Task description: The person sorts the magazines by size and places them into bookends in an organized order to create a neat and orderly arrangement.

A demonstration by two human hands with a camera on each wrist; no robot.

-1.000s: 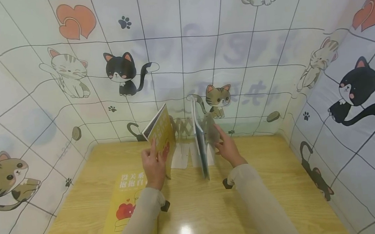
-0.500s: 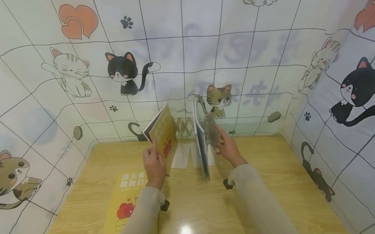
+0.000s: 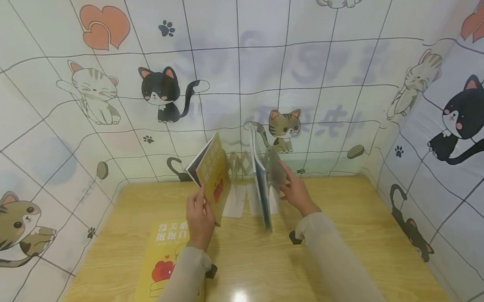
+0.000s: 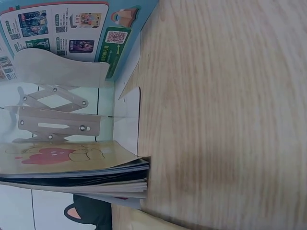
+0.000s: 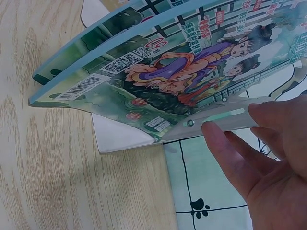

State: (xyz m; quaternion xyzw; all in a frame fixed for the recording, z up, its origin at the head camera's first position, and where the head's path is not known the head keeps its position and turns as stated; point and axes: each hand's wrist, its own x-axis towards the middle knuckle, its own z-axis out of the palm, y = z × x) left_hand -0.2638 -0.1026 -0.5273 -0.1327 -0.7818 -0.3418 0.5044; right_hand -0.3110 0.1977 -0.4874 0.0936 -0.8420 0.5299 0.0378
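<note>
In the head view a metal expandable bookend (image 3: 234, 206) with crisscross bars stands at the back, holding two groups of upright books. My left hand (image 3: 199, 220) is at the near edge of the left stack, whose yellow book (image 3: 215, 179) faces inward; I cannot tell whether its fingers curl round the books. In the left wrist view this hand is out of frame. My right hand (image 5: 273, 167) touches the bookend's right end plate (image 5: 216, 123) with spread thumb and forefinger. Just inside that plate stand thin green-blue books (image 5: 192, 76), slightly fanned.
Another yellow book (image 3: 165, 266) lies flat at the left front of the wooden table (image 3: 320, 277), partly under my left forearm. Cloth walls (image 3: 235, 66) with cat drawings enclose the table's back and sides.
My left forefinger has slid slightly down along the yellow book's edge. The right hand keeps its place on the end plate, and the whole head view has shifted a little.
</note>
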